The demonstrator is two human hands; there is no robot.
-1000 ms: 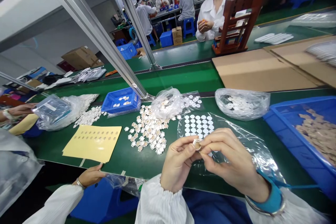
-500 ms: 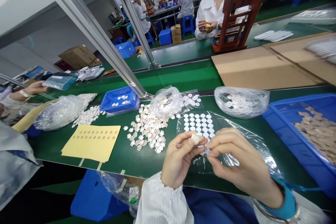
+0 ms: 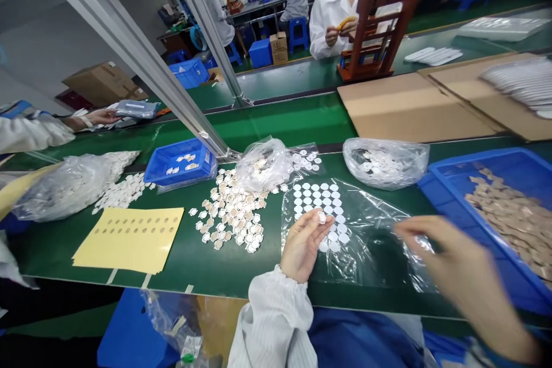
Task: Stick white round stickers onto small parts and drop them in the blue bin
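Between thumb and fingers, my left hand (image 3: pixel 304 241) pinches a small white disc (image 3: pixel 322 217). That hand is over a clear plastic sheet (image 3: pixel 366 253), where white round stickers (image 3: pixel 317 194) stand in rows. Farther right, my right hand (image 3: pixel 461 276) is smeared by motion, close to the blue bin (image 3: pixel 435 184) that holds tan pieces (image 3: pixel 513 218). Whether anything is in its fingers I cannot make out. Left of the stickers lies a loose heap of small white and tan discs (image 3: pixel 235 207).
Plastic bags of discs (image 3: pixel 264 167) and white pieces (image 3: pixel 383 164) stand behind. Leftward are a small blue tray (image 3: pixel 150 172) and yellow sheets (image 3: pixel 127 241). A metal post (image 3: pixel 129 52) rises there. A co-worker's hand (image 3: pixel 103 117) reaches over a grey packet (image 3: pixel 135 109).
My right hand has left my left hand and swung right towards the blue bin. My left hand keeps the white disc. On the left, the co-worker's packet has shifted rightward.
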